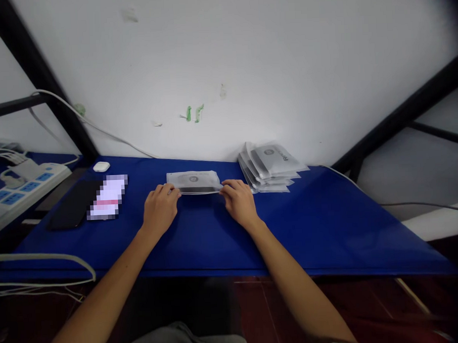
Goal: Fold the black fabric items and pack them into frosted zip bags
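Item 1: frosted pkt (194, 179), qty 1, on desk (311, 233), just L of stack (276, 162). L hand (161, 209): fingers (170, 188) pinching its L end; R hand (239, 200): same on R end, nearest stack.
Item 2: stack, several similar pkts, fanned.
Status: 1 in hand, rest set aside; whether stack is done or waiting, can't tell.
Markings: stack top, round dark logo + word starting "R", rest illeg.; held pkt, round logo, small print illeg.
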`<state>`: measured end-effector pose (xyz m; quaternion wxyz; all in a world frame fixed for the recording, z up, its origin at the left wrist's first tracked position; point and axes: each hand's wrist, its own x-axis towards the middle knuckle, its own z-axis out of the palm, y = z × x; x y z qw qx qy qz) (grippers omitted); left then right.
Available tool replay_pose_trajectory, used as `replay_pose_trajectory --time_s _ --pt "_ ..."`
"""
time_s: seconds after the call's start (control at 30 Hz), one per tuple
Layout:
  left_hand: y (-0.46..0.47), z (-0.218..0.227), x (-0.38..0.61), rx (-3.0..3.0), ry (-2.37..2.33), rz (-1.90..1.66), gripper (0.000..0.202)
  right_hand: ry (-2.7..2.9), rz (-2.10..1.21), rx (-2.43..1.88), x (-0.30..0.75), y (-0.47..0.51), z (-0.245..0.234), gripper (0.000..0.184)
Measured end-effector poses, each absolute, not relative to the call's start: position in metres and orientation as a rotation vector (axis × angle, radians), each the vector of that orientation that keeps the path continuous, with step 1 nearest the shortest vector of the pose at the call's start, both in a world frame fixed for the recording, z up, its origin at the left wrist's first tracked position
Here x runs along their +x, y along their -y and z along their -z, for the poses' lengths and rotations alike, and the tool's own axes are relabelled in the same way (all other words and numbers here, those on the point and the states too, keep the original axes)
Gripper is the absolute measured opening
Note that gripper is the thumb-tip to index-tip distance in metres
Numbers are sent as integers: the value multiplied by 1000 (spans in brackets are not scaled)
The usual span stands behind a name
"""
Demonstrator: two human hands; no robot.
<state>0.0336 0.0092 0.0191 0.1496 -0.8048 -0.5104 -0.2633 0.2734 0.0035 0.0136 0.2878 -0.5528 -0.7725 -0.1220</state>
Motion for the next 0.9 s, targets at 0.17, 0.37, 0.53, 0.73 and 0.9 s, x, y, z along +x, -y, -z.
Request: replay_pose_trajectory --time_s 0.17,0.37,0.53,0.73,0.9 --pt "-6 -20 19 -2266 1544 751 23 2035 347 -1524 277 -4 -16 15" --pt "-3 -17 9 -2281 1591 787 23 2026 321 -1539 278 -3 -18 14" --pt "2 -14 10 -2442 1505 798 20 2000 244 -1540 280 -2 -16 14" --pt "12 -18 28 -2591 1443 708 18 1970 115 -1477 273 0 -13 15" --pt "9 -22 47 -2674 1458 475 18 2021 108 -1514 265 3 -14 9"
